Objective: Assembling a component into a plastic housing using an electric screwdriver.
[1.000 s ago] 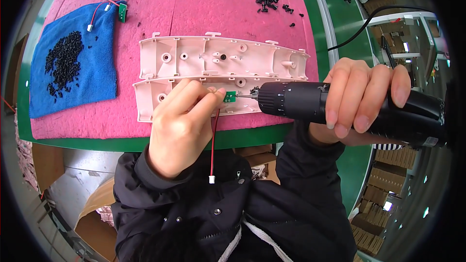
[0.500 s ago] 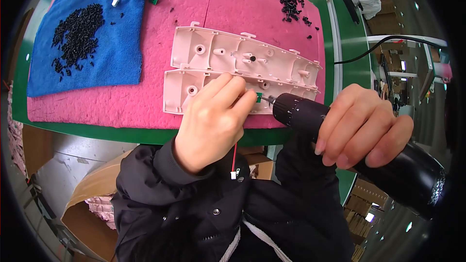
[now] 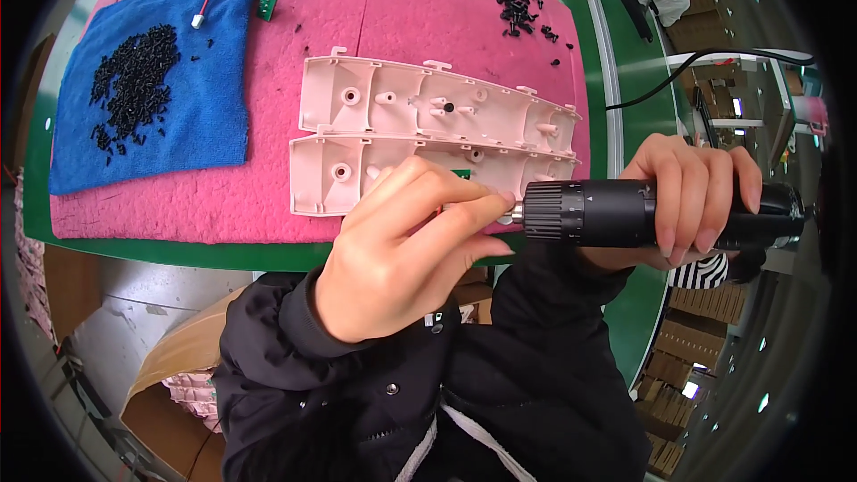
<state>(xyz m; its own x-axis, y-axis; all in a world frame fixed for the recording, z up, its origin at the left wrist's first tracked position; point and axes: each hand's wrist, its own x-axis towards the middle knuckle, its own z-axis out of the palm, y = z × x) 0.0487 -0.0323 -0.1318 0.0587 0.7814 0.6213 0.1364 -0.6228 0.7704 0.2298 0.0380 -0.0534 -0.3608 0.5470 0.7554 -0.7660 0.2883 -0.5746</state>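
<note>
My right hand is wrapped around a black electric screwdriver, held nearly level with its bit end to the left. My left hand is closed, its fingertips at the bit end of the screwdriver; anything pinched there is hidden. Below and behind those fingers lies the nearer pale pink plastic shell, partly covered by my left hand. A bit of green circuit board shows inside it. The second pink shell lies alongside, just beyond, with a black screw in its middle.
A blue cloth with a heap of black screws is at left on the pink foam mat. More screws lie far right. Circuit boards with wires rest at the far left. A cardboard box stands below the table edge.
The screwdriver has swung from slanted to nearly level. My left fingers have moved from the green board to the bit end. The red wire hanging below my hand is mostly hidden now.
</note>
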